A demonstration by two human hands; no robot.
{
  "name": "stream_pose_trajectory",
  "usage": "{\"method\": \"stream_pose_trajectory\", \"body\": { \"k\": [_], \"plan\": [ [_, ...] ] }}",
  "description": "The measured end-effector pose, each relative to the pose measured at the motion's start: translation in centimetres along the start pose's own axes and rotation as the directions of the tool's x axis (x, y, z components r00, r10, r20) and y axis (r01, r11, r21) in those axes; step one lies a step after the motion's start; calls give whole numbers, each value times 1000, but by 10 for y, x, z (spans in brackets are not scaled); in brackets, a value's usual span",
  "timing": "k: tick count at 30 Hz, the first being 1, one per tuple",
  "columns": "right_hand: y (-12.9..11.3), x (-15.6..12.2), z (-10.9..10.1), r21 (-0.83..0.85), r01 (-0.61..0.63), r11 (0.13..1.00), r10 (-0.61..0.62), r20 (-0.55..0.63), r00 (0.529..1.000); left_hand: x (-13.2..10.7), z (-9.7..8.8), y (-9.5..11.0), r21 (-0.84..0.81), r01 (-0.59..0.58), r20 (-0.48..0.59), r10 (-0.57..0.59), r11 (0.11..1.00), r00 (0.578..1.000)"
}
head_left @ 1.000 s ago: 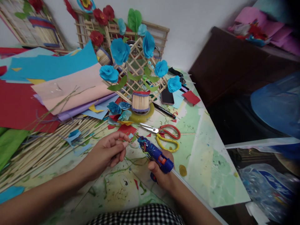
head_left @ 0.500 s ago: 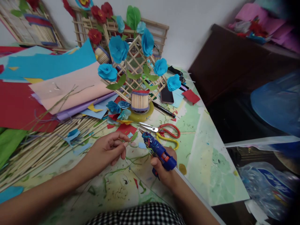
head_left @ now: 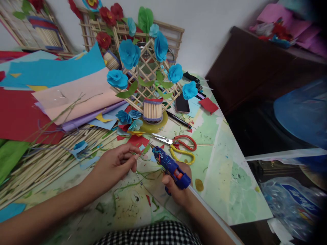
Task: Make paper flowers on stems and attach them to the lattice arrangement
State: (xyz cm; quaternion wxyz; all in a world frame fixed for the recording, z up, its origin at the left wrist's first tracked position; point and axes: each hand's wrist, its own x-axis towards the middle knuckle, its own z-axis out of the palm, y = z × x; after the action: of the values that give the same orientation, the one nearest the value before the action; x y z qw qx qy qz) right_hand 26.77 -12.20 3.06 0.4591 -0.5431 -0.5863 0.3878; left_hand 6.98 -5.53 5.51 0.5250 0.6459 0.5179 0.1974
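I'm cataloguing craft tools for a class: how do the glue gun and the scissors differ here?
The glue gun is held in the right hand, while the scissors lie on the table.
The glue gun's body is mostly dark blue; the scissors have one red and one yellow handle loop.
The glue gun is bulky, the scissors slim with shiny blades.
Both point toward the picture's left.

A table (head_left: 245, 190) carries scissors (head_left: 168, 140), a pen (head_left: 180, 120), sticks (head_left: 58, 163) and red paper (head_left: 22, 115).
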Motion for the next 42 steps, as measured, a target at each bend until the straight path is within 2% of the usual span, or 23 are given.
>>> {"method": "stream_pose_trajectory", "body": {
  "k": [3,6,9,12,15,18,21,24,26,28,30,33,36,37,39,42],
  "plan": [
    [0,0,1,-27,13,1000,-14,-25,1000,-2,-2,-3,157,-83,-24,87,984,996],
    [-1,-1,2,-15,30,999,-30,15,999,-3,-5,-5,360,-142,-43,169,922,985],
    [-3,-2,2,10,33,999,-34,50,998,-4,-6,-5,528,-161,-57,224,834,973],
    [-3,-2,1,-4,20,1000,-20,-2,1000,-4,-6,-5,652,-189,-35,278,734,960],
    [-2,-2,0,-26,11,1000,-12,-36,999,-5,-4,-8,774,-223,-1,353,593,936],
    [-3,-3,1,-10,-8,1000,8,11,1000,-7,-3,-14,887,-218,23,432,407,902],
    [-5,-3,2,35,-2,999,1,50,999,-11,-4,-19,942,-228,65,533,246,844],
    [-6,-3,0,56,-22,998,21,9,1000,-14,-5,-21,956,-257,125,602,139,789],
    [-6,-2,-1,48,-34,998,34,-11,999,-15,-6,-21,955,-277,151,632,105,760],
    [-5,-3,0,37,-24,999,23,18,1000,-16,-6,-22,950,-293,152,653,111,742],
    [-5,-3,1,28,-4,1000,3,58,998,-16,-7,-25,935,-314,139,644,165,752],
    [-6,-3,1,-5,-2,1000,2,34,999,-17,-7,-33,887,-320,70,588,333,806],
    [-9,-2,1,-57,-11,998,10,-11,1000,-18,-7,-41,792,-335,-34,584,510,811],
    [-10,-2,2,-63,1,998,-1,3,1000,-18,-8,-43,767,-350,-44,588,537,807],
    [-12,-2,3,-51,40,998,-37,56,998,-18,-10,-43,755,-376,-7,580,537,815],
    [-12,-2,2,-32,64,997,-62,47,997,-17,-12,-35,757,-360,25,525,546,850]
  ]
}}
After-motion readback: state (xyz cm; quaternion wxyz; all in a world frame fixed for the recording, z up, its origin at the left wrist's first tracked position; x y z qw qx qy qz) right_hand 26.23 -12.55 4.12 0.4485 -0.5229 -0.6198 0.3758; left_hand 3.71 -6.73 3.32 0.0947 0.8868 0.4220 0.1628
